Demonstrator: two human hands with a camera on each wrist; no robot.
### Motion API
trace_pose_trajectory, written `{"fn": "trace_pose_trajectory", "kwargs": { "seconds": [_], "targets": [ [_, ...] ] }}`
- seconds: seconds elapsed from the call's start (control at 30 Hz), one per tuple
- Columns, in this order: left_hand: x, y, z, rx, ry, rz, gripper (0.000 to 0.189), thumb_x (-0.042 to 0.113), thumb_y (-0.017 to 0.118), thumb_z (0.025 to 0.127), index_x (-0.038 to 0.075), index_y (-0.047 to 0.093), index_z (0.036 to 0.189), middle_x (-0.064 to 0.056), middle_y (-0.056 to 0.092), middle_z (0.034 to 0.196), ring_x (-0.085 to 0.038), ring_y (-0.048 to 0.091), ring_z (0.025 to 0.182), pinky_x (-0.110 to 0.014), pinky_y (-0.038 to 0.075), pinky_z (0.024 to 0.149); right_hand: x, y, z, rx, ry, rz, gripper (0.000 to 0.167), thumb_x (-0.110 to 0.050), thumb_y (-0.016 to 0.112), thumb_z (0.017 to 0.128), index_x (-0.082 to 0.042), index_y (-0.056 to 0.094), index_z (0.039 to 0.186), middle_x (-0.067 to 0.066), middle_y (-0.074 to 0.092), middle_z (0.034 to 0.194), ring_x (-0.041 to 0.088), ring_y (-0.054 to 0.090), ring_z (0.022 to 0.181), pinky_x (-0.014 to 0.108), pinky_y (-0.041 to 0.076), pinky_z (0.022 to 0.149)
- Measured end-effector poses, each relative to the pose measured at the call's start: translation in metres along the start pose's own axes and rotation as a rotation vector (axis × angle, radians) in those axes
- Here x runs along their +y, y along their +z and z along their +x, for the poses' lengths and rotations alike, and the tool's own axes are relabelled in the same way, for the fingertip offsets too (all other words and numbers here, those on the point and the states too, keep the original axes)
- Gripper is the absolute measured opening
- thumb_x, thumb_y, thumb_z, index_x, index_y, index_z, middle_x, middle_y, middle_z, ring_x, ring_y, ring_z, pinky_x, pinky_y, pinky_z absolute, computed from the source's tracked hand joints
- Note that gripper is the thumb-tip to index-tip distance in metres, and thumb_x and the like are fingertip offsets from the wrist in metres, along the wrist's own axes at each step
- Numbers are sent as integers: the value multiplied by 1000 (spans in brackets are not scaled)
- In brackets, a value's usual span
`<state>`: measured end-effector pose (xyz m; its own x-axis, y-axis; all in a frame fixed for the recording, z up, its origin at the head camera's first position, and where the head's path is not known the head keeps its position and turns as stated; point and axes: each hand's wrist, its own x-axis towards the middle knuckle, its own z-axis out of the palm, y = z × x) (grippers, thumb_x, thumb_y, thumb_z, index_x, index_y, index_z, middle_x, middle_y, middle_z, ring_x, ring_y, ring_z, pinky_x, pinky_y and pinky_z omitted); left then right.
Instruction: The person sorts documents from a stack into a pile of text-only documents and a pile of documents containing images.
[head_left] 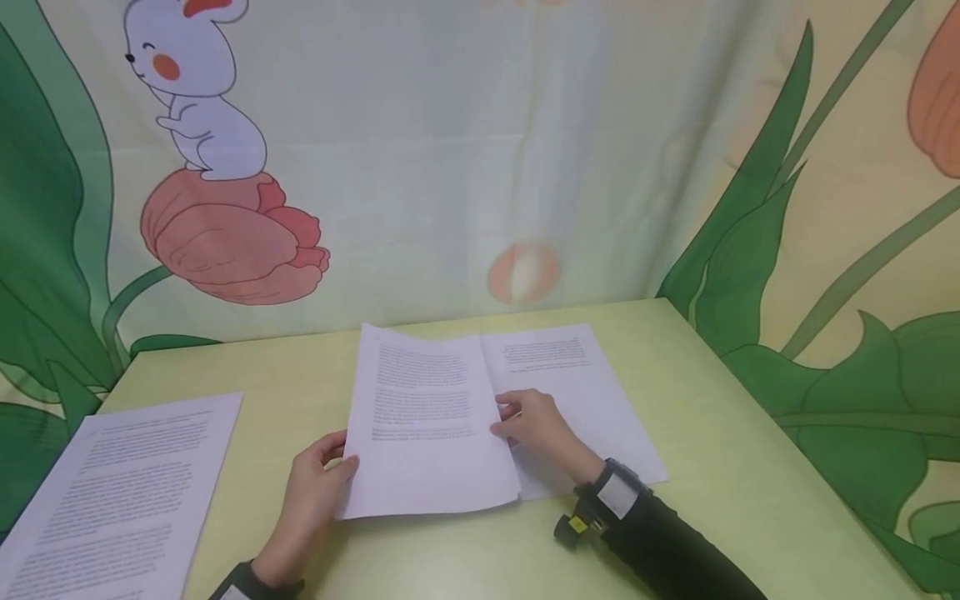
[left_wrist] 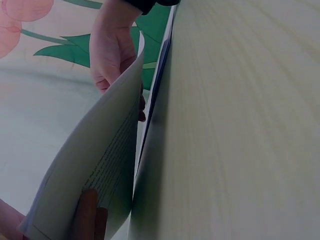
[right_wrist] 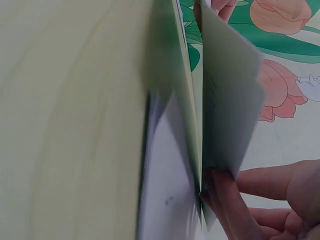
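Note:
Two hands hold a printed paper stack (head_left: 427, 475) lifted a little off the table. At its left edge the left hand (head_left: 317, 483) pinches it, thumb on top and fingers beneath. My right hand (head_left: 536, 425) grips the right edge the same way. Under and right of it lies another printed sheet (head_left: 585, 408), partly covered, with a short block of text at its top. From the left wrist view, the held paper (left_wrist: 95, 145) bows upward, with print on its underside. The right wrist view has the right-hand fingers (right_wrist: 227, 200) curled round the paper's edge.
A further printed page (head_left: 127, 500) lies at the left of the pale yellow-green table (head_left: 420, 558). Behind the table hangs a curtain (head_left: 420, 167) with a cartoon rabbit and tulips. Each wrist carries a black strap with a camera (head_left: 573, 529).

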<state>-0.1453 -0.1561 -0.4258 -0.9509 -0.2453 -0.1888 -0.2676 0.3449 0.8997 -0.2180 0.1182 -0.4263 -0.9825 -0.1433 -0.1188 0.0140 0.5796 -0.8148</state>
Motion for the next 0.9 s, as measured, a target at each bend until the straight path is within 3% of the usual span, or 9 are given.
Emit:
{"fn": "trace_pose_trajectory", "kwargs": {
  "seconds": [0.13, 0.37, 0.57, 0.9],
  "targets": [
    [0, -2, -1, -50, 10, 41, 44, 0, 50, 91, -3, 46, 135, -22, 52, 123, -29, 55, 102, -30, 51, 76, 3, 1, 0, -17, -25, -26, 50, -2, 74, 75, 5, 59, 122, 14, 69, 96, 18, 67, 78, 25, 56, 63],
    [0, -5, 1, -167, 21, 181, 53, 1, 54, 90, -5, 38, 140, -24, 51, 129, -34, 55, 112, -43, 52, 88, 0, 0, -4, -23, -50, -147, 51, -6, 75, 76, 4, 58, 123, 13, 68, 101, 22, 67, 88, 27, 55, 71],
    [-1, -4, 2, -183, 47, 284, 59, 3, 55, 90, -5, 31, 143, -25, 50, 131, -38, 56, 113, -45, 51, 88, -3, 0, -5, -29, -30, -202, 52, -8, 76, 75, 2, 59, 123, 10, 68, 104, 21, 65, 92, 33, 54, 80],
    [1, -3, -2, -174, 138, 432, 62, 9, 56, 92, -11, 26, 143, -32, 42, 138, -44, 51, 120, -49, 48, 93, 2, 1, -3, -40, -27, -253, 53, -9, 78, 73, 1, 61, 122, 9, 67, 104, 18, 64, 86, 28, 53, 74]
  ]
}}
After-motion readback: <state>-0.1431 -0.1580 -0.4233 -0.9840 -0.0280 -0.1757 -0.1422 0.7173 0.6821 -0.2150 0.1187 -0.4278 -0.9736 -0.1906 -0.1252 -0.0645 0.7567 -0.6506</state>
